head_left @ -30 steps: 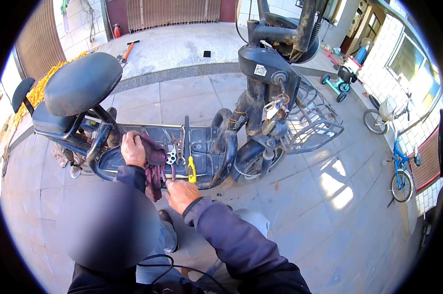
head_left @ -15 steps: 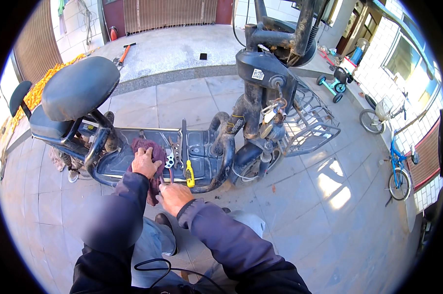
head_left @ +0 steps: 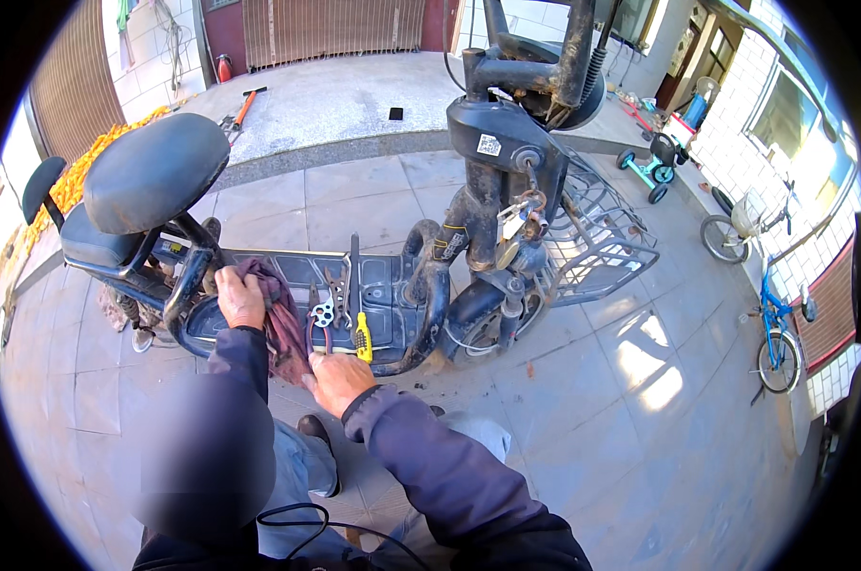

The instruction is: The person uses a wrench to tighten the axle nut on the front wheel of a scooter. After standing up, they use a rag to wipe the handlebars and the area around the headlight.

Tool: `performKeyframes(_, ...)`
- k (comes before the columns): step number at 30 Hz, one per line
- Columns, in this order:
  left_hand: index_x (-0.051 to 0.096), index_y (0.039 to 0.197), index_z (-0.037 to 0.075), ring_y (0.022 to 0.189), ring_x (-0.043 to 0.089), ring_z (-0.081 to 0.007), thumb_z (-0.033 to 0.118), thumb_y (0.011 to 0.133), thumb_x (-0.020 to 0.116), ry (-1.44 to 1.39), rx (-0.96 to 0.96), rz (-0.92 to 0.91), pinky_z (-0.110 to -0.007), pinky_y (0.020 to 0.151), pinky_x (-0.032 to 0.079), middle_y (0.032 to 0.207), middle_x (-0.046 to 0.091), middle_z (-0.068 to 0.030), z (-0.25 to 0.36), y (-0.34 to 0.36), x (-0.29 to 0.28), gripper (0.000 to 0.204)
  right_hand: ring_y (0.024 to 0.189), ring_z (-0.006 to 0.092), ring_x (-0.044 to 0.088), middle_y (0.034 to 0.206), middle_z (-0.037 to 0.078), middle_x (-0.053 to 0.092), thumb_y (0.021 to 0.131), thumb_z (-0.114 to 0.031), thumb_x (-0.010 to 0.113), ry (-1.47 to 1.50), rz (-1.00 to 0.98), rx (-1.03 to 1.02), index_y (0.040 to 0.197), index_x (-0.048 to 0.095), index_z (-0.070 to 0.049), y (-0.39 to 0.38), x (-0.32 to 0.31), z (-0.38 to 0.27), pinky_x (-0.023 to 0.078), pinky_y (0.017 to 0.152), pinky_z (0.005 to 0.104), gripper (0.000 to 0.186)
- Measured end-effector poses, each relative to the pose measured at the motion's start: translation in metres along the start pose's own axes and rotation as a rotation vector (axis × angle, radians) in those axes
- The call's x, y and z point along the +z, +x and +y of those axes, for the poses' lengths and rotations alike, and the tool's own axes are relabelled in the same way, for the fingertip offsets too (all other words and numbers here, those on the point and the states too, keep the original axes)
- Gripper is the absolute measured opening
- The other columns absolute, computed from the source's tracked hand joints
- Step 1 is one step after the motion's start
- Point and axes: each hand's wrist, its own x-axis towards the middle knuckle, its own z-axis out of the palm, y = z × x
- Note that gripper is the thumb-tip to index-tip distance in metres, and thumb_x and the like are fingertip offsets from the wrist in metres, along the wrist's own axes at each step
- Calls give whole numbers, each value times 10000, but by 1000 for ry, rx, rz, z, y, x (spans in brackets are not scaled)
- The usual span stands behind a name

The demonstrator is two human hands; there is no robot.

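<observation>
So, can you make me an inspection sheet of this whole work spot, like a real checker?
Surface: dark scooter footboard, tools lying on it.
Job's things: maroon cloth, bunched; red-handled tool; yellow screwdriver; long dark bar.
Clutter: orange-handled tool on the raised ledge.
Grips: left grip closed on the cloth; right grip by the red-handled tool, hold unclear.
Cables: black cord looped before the person's legs.
Surroundings: blue bicycle and teal tricycle, both right of the scooter.

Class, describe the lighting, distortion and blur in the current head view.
Head view: sunlight glares in patches on the paving; the wide lens curves the step and leaves black corners; a blurred area hides part of the left sleeve; the cloth looks fairly clear.
</observation>
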Motion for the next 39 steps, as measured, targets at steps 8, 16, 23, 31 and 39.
performKeyframes(8,580,986,6,943,551,-382,45,832,567,-218,109,140,-443,855,429,961,587,-181,-1,9,-17,159,822,398,636,796,207,651,861,-252,632,2,15,18,907,598,-17,1,-7,-4,484,738,502,242)
performKeyframes(16,558,1034,-14,976,578,-336,-24,860,548,-373,200,350,-373,901,443,1033,587,-169,37,27,-46,175,827,395,635,800,201,656,870,-262,629,36,105,117,909,602,-14,6,-13,2,486,746,505,252)
performKeyframes(23,557,1075,-17,996,571,-227,0,898,539,-584,175,318,-324,921,432,1056,603,-125,76,18,-72,179,884,388,640,918,225,649,882,-419,625,337,328,279,1101,588,17,21,-17,2,505,793,449,490)
performKeyframes(31,526,1124,-7,991,544,-178,-37,906,455,-813,182,-173,-297,922,424,1055,572,-100,155,-65,-102,231,975,165,611,1130,95,621,926,-484,588,1635,235,318,1293,512,-5,40,-30,13,517,801,290,609)
performKeyframes(39,497,1113,-36,1011,538,-407,-93,739,541,-417,413,-174,-414,921,437,1083,526,-233,163,-93,-101,381,860,157,639,974,111,705,861,-178,680,1280,530,191,1142,635,-10,41,-35,24,492,790,303,330)
